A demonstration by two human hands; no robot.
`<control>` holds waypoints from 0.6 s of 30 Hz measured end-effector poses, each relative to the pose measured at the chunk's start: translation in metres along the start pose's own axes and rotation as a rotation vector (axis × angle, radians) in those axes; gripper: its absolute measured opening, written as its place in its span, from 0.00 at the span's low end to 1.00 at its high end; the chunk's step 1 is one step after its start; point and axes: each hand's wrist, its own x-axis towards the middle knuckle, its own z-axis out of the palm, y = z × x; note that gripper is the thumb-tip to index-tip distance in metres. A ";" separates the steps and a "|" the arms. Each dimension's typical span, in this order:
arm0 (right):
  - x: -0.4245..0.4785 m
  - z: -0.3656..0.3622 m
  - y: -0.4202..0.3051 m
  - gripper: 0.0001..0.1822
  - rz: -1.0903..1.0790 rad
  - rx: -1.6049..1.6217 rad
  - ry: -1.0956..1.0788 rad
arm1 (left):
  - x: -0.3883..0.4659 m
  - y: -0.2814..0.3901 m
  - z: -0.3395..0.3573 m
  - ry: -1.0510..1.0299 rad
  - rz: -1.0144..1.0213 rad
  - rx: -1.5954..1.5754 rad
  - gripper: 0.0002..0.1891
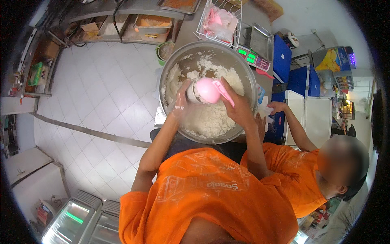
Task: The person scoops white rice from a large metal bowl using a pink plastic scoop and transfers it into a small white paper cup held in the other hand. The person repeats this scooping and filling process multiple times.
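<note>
A large metal bowl [187, 50] stands before me, holding cooked white rice [213, 122] with patches of bare metal showing between the heaps. My left hand [181, 97] grips a small metal cup [192, 93] from its left side, over the bowl. White grains stick to the back of that hand. In my right hand [239, 108] is the handle of a pink plastic scoop [207, 90]. Its rounded underside faces up, with its bowl tipped against the cup's mouth. The scoop covers most of the cup's opening, so the fill inside is largely hidden. Steam blurs the rice near my left wrist.
Beyond the bowl are a white wire basket [224, 40] of pink plastic bags, a lit digital scale [262, 63] and a metal tray [262, 41]. Blue cool boxes [281, 58] line the right. A co-worker's hand [277, 107] touches clear plastic close by. A green tub [161, 58] sits left.
</note>
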 end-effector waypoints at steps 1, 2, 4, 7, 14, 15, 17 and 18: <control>0.001 0.000 -0.002 0.32 -0.105 -0.118 0.106 | 0.002 0.003 0.014 -0.038 -0.107 -0.252 0.26; 0.003 -0.003 -0.002 0.32 -0.145 -0.154 0.154 | 0.010 0.000 0.016 -0.017 -0.081 -0.244 0.26; 0.002 -0.013 -0.007 0.30 0.034 0.205 0.228 | 0.031 -0.015 0.008 0.028 -0.023 -0.222 0.27; -0.030 -0.031 -0.017 0.25 0.695 1.032 0.223 | 0.049 -0.042 -0.010 0.067 0.348 0.310 0.25; -0.043 0.019 0.020 0.21 0.866 0.712 -0.188 | 0.055 -0.044 0.003 0.095 0.049 -0.041 0.20; -0.041 0.021 0.025 0.20 0.837 0.608 -0.192 | 0.055 -0.044 0.002 0.087 0.041 0.007 0.19; -0.045 0.029 0.032 0.19 0.679 0.395 -0.105 | 0.054 -0.045 0.000 0.083 0.053 0.070 0.18; -0.045 0.034 0.037 0.18 0.554 0.265 -0.004 | 0.051 -0.047 -0.002 0.088 0.074 0.086 0.18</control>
